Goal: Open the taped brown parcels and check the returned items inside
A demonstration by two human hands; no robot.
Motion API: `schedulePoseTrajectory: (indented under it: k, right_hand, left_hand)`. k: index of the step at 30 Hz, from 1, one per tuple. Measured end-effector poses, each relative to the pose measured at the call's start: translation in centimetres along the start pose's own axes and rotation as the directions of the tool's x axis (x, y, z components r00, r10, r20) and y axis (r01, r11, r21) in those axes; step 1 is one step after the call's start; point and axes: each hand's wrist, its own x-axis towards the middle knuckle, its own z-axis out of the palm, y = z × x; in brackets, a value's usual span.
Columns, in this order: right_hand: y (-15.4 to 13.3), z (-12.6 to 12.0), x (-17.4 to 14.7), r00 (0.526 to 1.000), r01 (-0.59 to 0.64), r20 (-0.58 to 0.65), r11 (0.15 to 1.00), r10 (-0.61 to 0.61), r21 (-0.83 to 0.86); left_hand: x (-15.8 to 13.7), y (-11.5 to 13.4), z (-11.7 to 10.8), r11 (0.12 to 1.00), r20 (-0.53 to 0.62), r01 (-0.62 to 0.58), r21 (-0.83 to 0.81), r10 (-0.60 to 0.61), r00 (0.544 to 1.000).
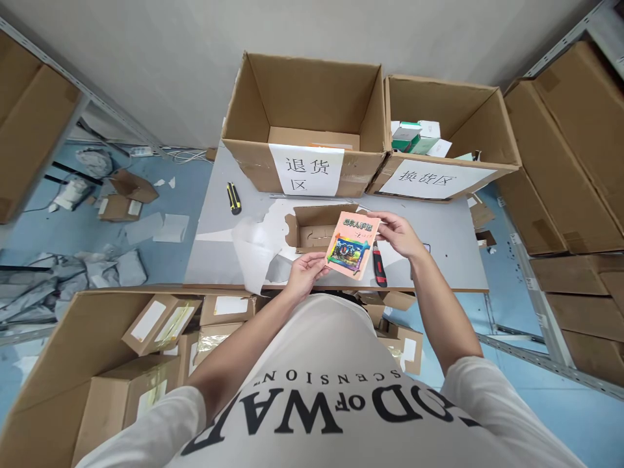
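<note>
A pink book (351, 246) with a colourful picture on its cover is held tilted between my two hands above the table. My left hand (307, 273) pinches its lower left corner, and my right hand (396, 233) grips its upper right edge. Behind the book lies an opened small cardboard box (314, 229), partly hidden by it, with white wrapping sheet (256, 253) to its left. A red and black utility knife (379, 266) rests on the table just right of the book.
Two large cartons with paper labels, the left carton (244, 159) and the right carton (502, 156), stand at the table's back; the right one holds several small boxes (422, 138). A yellow and black cutter (234, 198) lies at left. A big carton of parcels (53, 370) stands below left.
</note>
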Motion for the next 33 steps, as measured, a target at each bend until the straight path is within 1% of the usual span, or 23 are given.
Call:
schedulePoseTrajectory:
  k: [2,5,6,8,10,11,13,15,17,19,21,24,26,28,30,33]
  right_hand:
    - [-0.9,-0.4,0.8,0.992,0.123,0.018,0.984,-0.121,-0.129]
    - [-2.2,-0.7,2.1,0.951,0.304,0.047,0.904,-0.304,-0.299]
    - [-2.5,-0.7,2.6,0.94,0.337,0.072,0.878,-0.334,-0.338]
    - [-3.0,-0.7,3.4,0.936,0.352,0.129,0.853,-0.328,-0.386]
    - [-3.2,-0.4,4.2,0.942,0.333,0.187,0.853,-0.279,-0.403]
    - [-3.2,-0.2,4.6,0.944,0.321,0.207,0.857,-0.256,-0.404]
    - [-3.1,0.3,5.2,0.952,0.286,0.217,0.875,-0.215,-0.39]
    - [-2.8,0.9,5.8,0.967,0.231,0.187,0.905,-0.173,-0.357]
    - [-2.4,1.4,6.3,0.977,0.188,0.159,0.927,-0.142,-0.326]
    - [-2.2,1.7,6.8,0.978,0.167,0.17,0.932,-0.116,-0.323]
    - [-2.1,1.9,7.2,0.975,0.155,0.204,0.929,-0.088,-0.337]
    - [-2.3,1.9,7.7,0.971,0.149,0.231,0.925,-0.069,-0.35]
    - [-2.6,1.9,7.8,0.968,0.145,0.246,0.926,-0.059,-0.349]
    - [-2.8,1.7,7.7,0.961,0.107,0.276,0.947,-0.02,-0.304]
    - [-3.0,1.3,7.5,0.948,0.045,0.317,0.976,0.026,-0.213]
    - [-2.7,0.3,7.3,0.925,-0.019,0.376,0.996,0.049,-0.083]
  left_hand:
    - [-0.1,-0.1,0.2,1.0,0.029,0.014,-0.006,-0.014,0.999]
    - [-0.4,-0.1,0.5,0.999,0.096,-0.004,0.053,-0.002,0.995]
    - [-0.4,-0.1,0.5,0.995,0.126,-0.021,0.097,0.009,0.992]
    - [-0.5,-0.1,0.7,0.975,0.172,-0.072,0.209,0.036,0.984]
    - [-0.5,-0.2,0.8,0.948,0.17,-0.113,0.297,0.064,0.983]
    - [-0.4,-0.2,0.8,0.942,0.148,-0.12,0.313,0.076,0.986]
    - [-0.3,-0.4,0.9,0.954,0.087,-0.094,0.285,0.072,0.994]
    - [-0.3,-0.7,0.9,0.977,0.051,-0.033,0.212,0.023,0.998]
    - [-0.5,-0.9,1.0,0.989,0.059,0.039,0.142,-0.048,0.997]
    - [-0.7,-1.0,1.0,0.988,0.103,0.116,0.101,-0.127,0.987]
    - [-0.8,-1.1,1.0,0.985,0.109,0.153,0.076,-0.161,0.981]
    - [-0.8,-1.2,1.0,0.993,0.026,0.115,0.034,-0.116,0.993]
    - [-0.7,-1.4,1.0,0.995,0.001,0.094,0.015,-0.094,0.996]
    - [-0.7,-1.5,1.0,0.996,0.017,0.09,-0.001,-0.09,0.996]
    - [-0.8,-1.5,1.0,0.996,0.036,0.085,-0.022,-0.084,0.996]
    - [-1.0,-1.4,1.0,0.995,0.055,0.082,-0.055,-0.079,0.995]
